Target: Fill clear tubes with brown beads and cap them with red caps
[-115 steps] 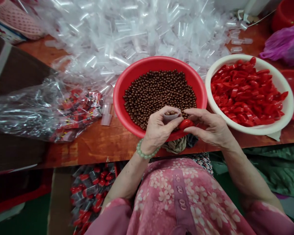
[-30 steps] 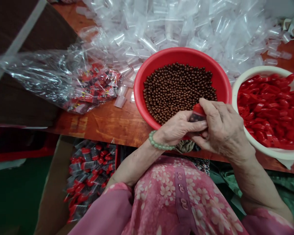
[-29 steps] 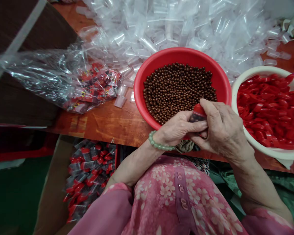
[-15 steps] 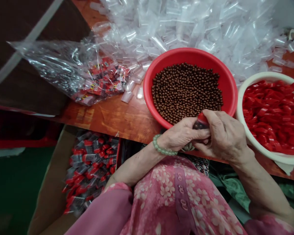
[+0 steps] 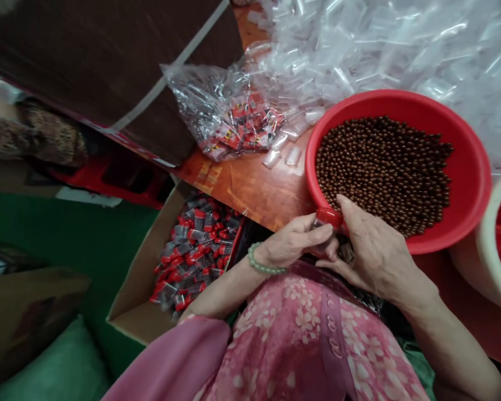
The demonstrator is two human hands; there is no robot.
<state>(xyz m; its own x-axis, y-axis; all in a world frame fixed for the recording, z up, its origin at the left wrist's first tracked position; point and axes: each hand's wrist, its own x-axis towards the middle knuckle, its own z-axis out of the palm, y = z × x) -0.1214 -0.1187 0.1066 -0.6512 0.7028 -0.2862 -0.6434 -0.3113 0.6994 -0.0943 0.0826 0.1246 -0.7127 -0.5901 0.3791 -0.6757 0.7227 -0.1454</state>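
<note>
Red-capped tube near the red basin, gripped by the left hand around its clear body, apparently to steady it; the right hand curves alongside, its grip uncertain. Green floor at left, then an open carton of similar tubes, then varnished wooden worktop, the basin of brown beads set within easy reach, it seems.

Small workshop — heap of clear tubes, basin of brown balls, box of red-capped containers
</note>
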